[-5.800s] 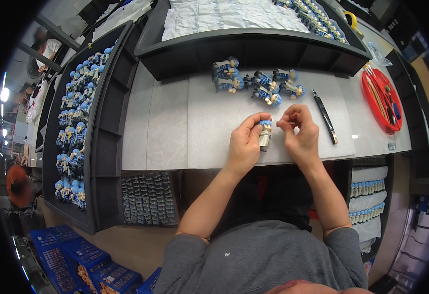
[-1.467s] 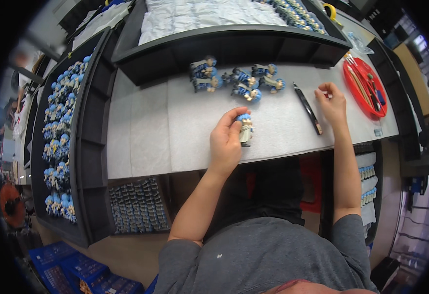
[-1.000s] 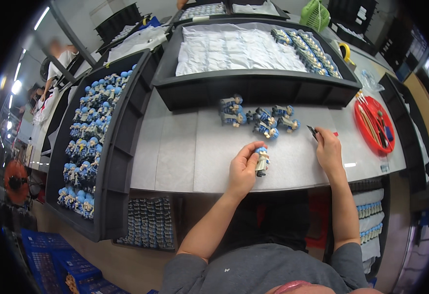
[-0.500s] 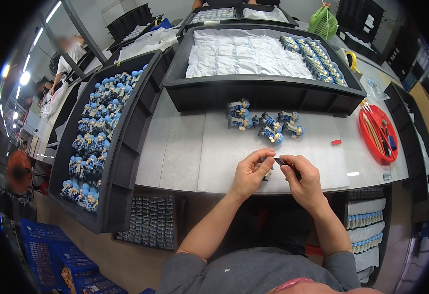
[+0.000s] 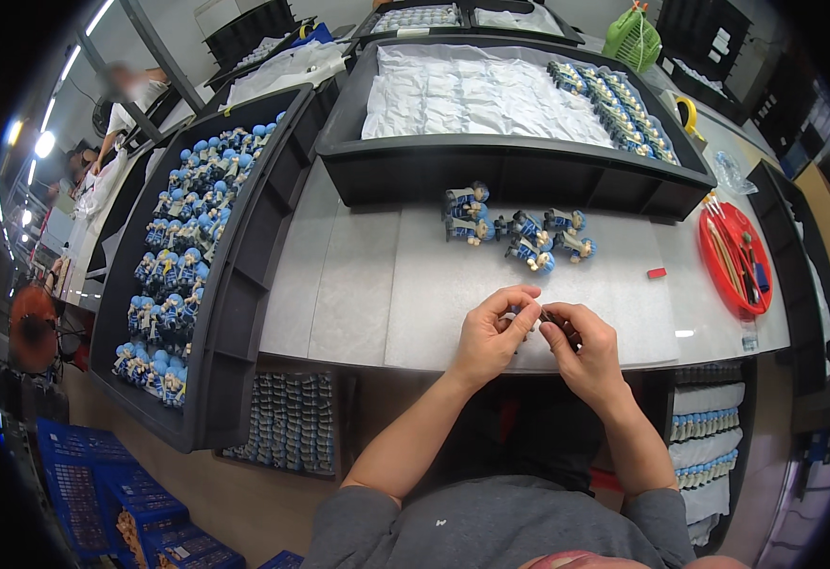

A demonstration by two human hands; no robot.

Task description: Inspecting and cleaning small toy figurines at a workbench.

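Note:
Close to the table's near edge, my left hand (image 5: 492, 334) is closed round a small figurine, mostly hidden by my fingers. My right hand (image 5: 585, 349) meets it fingertip to fingertip, pinching a small dark piece whose kind I cannot make out. Beyond my hands, several figurines (image 5: 532, 254) with light blue caps and dark blue clothes lie on a white sheet (image 5: 434, 322) on the table.
A large black tray (image 5: 519, 175) at the back holds white wrapping and rows of figurines. Another black tray (image 5: 244, 313) at left is full of figurines. On the right are a red basket (image 5: 764, 254) of brushes and tools and a small red block (image 5: 657, 273).
My hands have drawn closer together, and the dark piece in my right fingers is now more hidden. The whole view has shifted slightly.

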